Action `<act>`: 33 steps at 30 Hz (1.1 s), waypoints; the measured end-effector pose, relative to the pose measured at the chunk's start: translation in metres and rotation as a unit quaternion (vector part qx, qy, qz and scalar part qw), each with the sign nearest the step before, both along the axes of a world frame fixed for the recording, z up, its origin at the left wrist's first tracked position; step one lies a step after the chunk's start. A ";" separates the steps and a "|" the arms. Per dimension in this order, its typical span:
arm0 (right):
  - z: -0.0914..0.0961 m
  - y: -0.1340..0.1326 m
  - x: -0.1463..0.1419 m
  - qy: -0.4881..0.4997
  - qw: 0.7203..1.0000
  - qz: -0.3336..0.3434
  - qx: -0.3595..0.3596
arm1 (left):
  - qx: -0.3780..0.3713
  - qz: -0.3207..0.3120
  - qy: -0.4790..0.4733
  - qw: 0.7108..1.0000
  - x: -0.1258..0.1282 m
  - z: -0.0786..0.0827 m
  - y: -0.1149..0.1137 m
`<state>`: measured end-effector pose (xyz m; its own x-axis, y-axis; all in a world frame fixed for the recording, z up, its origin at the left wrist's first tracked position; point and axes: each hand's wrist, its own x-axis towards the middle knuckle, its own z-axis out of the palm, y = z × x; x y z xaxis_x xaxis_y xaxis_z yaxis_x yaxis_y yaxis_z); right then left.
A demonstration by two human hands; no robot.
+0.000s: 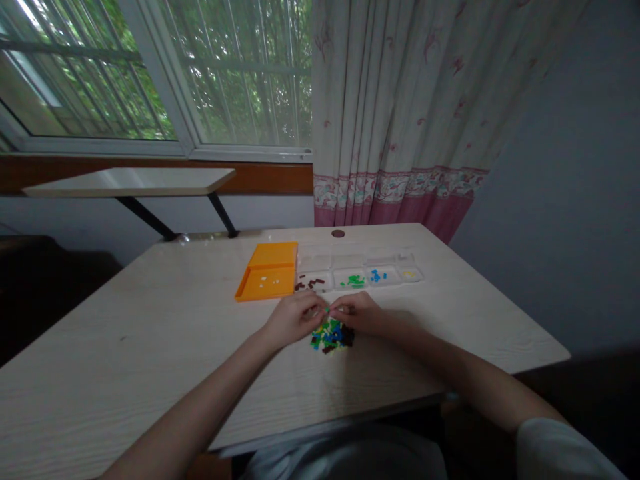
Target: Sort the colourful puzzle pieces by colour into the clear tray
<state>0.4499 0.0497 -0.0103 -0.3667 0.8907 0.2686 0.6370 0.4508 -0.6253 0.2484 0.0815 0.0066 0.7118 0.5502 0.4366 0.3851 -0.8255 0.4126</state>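
My left hand (299, 317) and my right hand (361, 312) meet above a mixed pile of tiny plastic pieces (330, 337), in green, blue, yellow, dark brown and white. The fingertips of both hands are pinched together around a small green piece (327, 309); its exact shape is too small to make out. Just beyond the hands lies a clear compartment tray (333, 279). Its front compartments hold brown pieces (311, 285), green pieces (356, 281), blue pieces (378, 275) and yellow pieces (409, 274), sorted by colour.
An open orange case (273, 254) stands left of the tray, with a few white pieces (263, 279) in it. A raised shelf (135, 179) is fixed at the table's back left. The wooden table (165, 333) ends near my lap. Behind it hang curtains (395, 120) beside a window.
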 end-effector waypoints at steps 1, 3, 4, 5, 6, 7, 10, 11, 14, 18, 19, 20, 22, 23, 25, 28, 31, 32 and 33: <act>-0.002 0.001 -0.001 0.025 0.999 -0.002 -0.026 | 0.012 0.003 -0.009 1.000 0.001 0.000 -0.001; -0.005 0.004 -0.001 0.067 0.995 -0.008 -0.076 | 0.034 0.007 -0.023 0.999 0.002 -0.001 -0.001; -0.007 0.005 -0.001 0.081 0.992 -0.010 -0.093 | 0.042 0.007 -0.028 0.999 0.002 -0.002 -0.001; -0.008 0.006 -0.001 0.091 0.991 -0.014 -0.101 | 0.050 0.006 -0.031 0.998 0.002 -0.002 -0.001; -0.009 0.006 -0.001 0.096 0.990 -0.020 -0.101 | 0.056 0.004 -0.032 0.998 0.003 -0.003 -0.001; -0.009 0.007 -0.002 0.096 0.990 -0.024 -0.099 | 0.063 0.003 -0.031 0.998 0.003 -0.003 -0.001; -0.010 0.006 -0.002 0.095 0.991 -0.032 -0.092 | 0.077 -0.001 -0.024 0.997 0.003 -0.003 -0.001; -0.010 0.006 -0.002 0.095 0.991 -0.033 -0.089 | 0.079 -0.001 -0.024 0.997 0.003 -0.003 -0.001; -0.010 0.006 -0.002 0.087 0.993 -0.035 -0.068 | 0.074 0.000 -0.025 0.997 0.003 -0.004 0.000; -0.009 0.007 -0.001 0.060 0.996 -0.058 -0.023 | 0.069 -0.002 -0.029 0.997 0.002 -0.006 0.000; -0.009 0.007 -0.001 0.057 0.996 -0.063 -0.014 | 0.067 -0.004 -0.031 0.997 0.002 -0.007 0.001; -0.009 0.006 -0.002 0.055 0.996 -0.065 -0.004 | 0.064 -0.005 -0.032 0.997 0.002 -0.007 0.000; -0.008 0.005 -0.002 0.052 0.996 -0.064 0.016 | 0.053 -0.009 -0.031 0.998 0.002 -0.006 0.000; -0.008 0.004 -0.002 0.049 0.996 -0.064 0.027 | 0.046 -0.011 -0.032 0.998 0.002 -0.005 0.000; -0.006 0.003 -0.002 0.039 0.995 -0.068 0.053 | 0.027 -0.008 -0.032 0.999 0.001 -0.003 0.001; -0.001 0.002 0.004 0.022 0.989 -0.087 0.115 | -0.001 -0.005 -0.013 1.000 -0.002 0.002 0.003; 0.005 0.004 0.014 0.008 0.973 -0.110 0.205 | -0.025 -0.028 0.035 0.999 -0.008 0.005 0.007; 0.007 0.005 0.018 0.004 0.966 -0.113 0.233 | -0.033 -0.038 0.051 0.997 -0.010 0.006 0.008; 0.009 0.005 0.021 -0.002 0.960 -0.113 0.258 | -0.041 -0.048 0.065 0.996 -0.011 0.006 0.009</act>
